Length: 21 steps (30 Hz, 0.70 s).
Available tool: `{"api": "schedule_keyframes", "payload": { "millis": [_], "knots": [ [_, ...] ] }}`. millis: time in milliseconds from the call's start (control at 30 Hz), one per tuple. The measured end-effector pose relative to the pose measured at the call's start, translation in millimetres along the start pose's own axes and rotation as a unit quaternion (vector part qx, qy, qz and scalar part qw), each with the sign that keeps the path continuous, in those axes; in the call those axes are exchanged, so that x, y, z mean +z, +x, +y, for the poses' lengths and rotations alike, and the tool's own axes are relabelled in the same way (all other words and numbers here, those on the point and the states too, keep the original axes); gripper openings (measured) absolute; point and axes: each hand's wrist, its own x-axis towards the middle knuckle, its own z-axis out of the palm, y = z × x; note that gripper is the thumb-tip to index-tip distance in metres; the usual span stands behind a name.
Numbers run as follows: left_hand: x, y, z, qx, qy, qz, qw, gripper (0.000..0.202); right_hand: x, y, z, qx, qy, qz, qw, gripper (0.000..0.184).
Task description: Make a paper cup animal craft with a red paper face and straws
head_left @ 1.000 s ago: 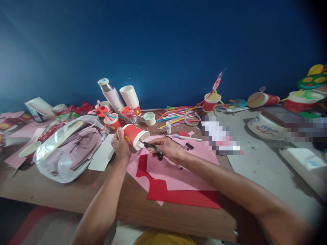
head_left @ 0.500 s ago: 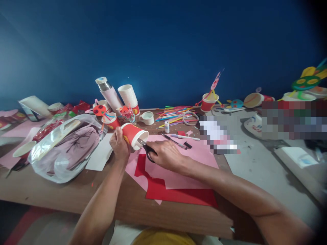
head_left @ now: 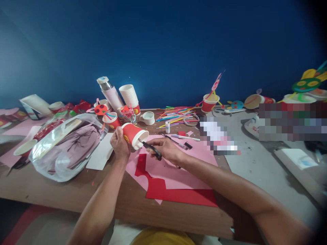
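Note:
My left hand is wrapped round a red paper cup with a white inside, tilted so its mouth faces right. In my right hand are black-handled scissors, their blades at the cup's rim. A small piece of the rim sticks out beside the blades. Beneath the hands lie sheets of pink paper and a red sheet with a cut-out edge.
To the left sits a clear plastic bag beside white paper. Behind stand a flask, stacked cups, a mug and colourful pipe cleaners. Pens lie on the pink paper. Decorated cups line the wall.
My right hand has turned the scissors, so the handles now point down and right. The rim piece beside the blades shows more clearly. The left hand and cup have hardly moved.

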Motion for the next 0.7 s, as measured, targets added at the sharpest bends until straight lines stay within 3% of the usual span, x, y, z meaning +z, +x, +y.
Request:
{"api": "schedule_keyframes", "payload": {
  "millis": [67, 167, 233, 267, 300, 333, 400, 433, 533, 700],
  "knots": [
    [0.6, -0.9, 0.0, -0.002, -0.001, -0.007, 1.000, 0.035, 1.1, -4.0, -1.8, -0.042, -0.156, 0.028, 0.986, 0.028],
    [1.9, -2.1, 1.0, 0.001, -0.002, -0.008, 1.000, 0.035, 3.7, -11.2, -4.0, -0.136, -0.397, 0.060, 0.906, 0.028],
    [2.5, -2.2, 2.0, 0.002, 0.005, -0.004, 1.000, 0.035, 5.0, -14.0, -4.3, -0.172, -0.489, 0.069, 0.852, 0.028],
    [2.5, -2.0, 2.3, 0.003, 0.009, -0.003, 1.000, 0.035, 5.2, -14.3, -4.2, -0.176, -0.500, 0.070, 0.845, 0.028],
    [2.2, -1.8, 2.3, 0.003, 0.012, -0.003, 1.000, 0.035, 4.9, -13.7, -4.0, -0.168, -0.482, 0.065, 0.857, 0.029],
    [1.8, -1.5, 2.0, 0.003, 0.015, -0.003, 1.000, 0.035, 4.2, -12.3, -3.8, -0.146, -0.432, 0.055, 0.888, 0.029],
    [0.4, -1.4, 0.2, 0.006, 0.019, 0.001, 1.000, 0.036, 2.1, -7.5, -3.7, -0.074, -0.253, 0.027, 0.964, 0.027],
    [-0.3, -1.6, -1.0, 0.007, 0.026, 0.002, 1.000, 0.036, 1.1, -4.6, -3.9, -0.034, -0.146, 0.012, 0.989, 0.025],
    [-0.9, -4.0, -4.0, 0.001, 0.075, 0.004, 0.997, 0.037, -0.3, 3.3, -4.7, 0.022, 0.081, 0.002, 0.996, 0.021],
    [4.9, -8.3, 0.9, 0.020, 0.038, -0.014, 0.999, 0.033, 3.8, 8.4, -5.0, -0.020, 0.105, -0.005, 0.994, 0.021]
  ]
}}
